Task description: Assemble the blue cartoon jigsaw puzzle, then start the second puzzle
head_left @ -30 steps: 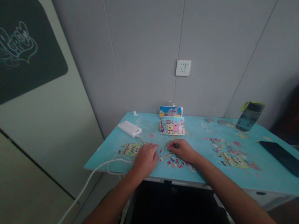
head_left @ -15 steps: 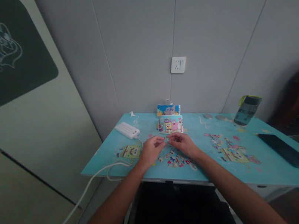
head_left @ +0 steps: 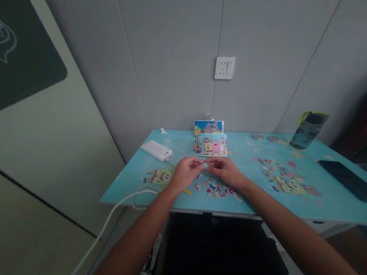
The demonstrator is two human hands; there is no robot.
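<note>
My left hand [head_left: 188, 172] and my right hand [head_left: 226, 172] meet fingertip to fingertip above the blue table. Both are closed in a pinch. Whatever lies between the fingertips is too small to make out. Just below and partly under my right hand is a loose pile of small, colourful pieces [head_left: 218, 190]. Right behind the hands, a cartoon picture card [head_left: 211, 145] leans upright, with a second blue card [head_left: 210, 126] behind it.
A white power bank [head_left: 157, 150] with a white cable [head_left: 120, 206] lies at left. The blue tabletop [head_left: 236, 148] carries printed cartoon figures. To the right are a dark tablet-like slab [head_left: 352, 182] and a tilted bottle [head_left: 308, 130]. A wall socket [head_left: 224, 68] is above.
The camera view has shifted slightly, so the table sits a little higher in it. Both hands stay together, fingertips pinched, with little movement over the table.
</note>
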